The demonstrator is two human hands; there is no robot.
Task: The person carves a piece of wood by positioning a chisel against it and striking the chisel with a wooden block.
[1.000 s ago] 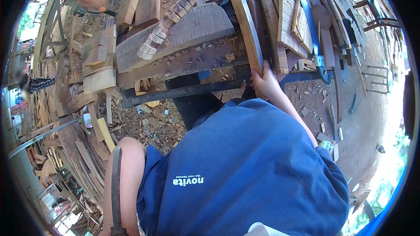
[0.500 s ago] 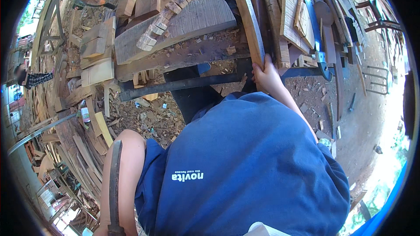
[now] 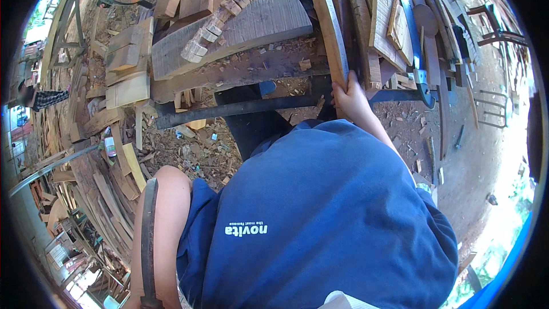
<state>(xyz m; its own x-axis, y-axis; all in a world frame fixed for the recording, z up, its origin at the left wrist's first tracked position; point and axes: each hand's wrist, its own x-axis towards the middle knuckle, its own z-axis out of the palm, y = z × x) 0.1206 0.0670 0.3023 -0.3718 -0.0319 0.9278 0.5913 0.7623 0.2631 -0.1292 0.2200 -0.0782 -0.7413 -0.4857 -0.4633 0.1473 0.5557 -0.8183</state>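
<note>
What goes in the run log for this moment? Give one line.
right hand grips wooden slat | slat rests across workbench | left hand out of view

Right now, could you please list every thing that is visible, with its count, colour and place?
Narrow wood plank: one, tan, upper middle, gripped at its lower end.
Curved wood slab: one, grey-brown, on the workbench, upper left.
Carved notched piece: one, pale, lying on the slab.
Hand saw: one, blue, upper right.
Wood offcuts: many, tan, stacked at left.
Wood chips: many, brown, on the ground.
Curved dark tool: one, black, along the left forearm.
Shirt: one, dark blue, centre.
Right hand: grips the plank.
Left hand: out of view.
</note>
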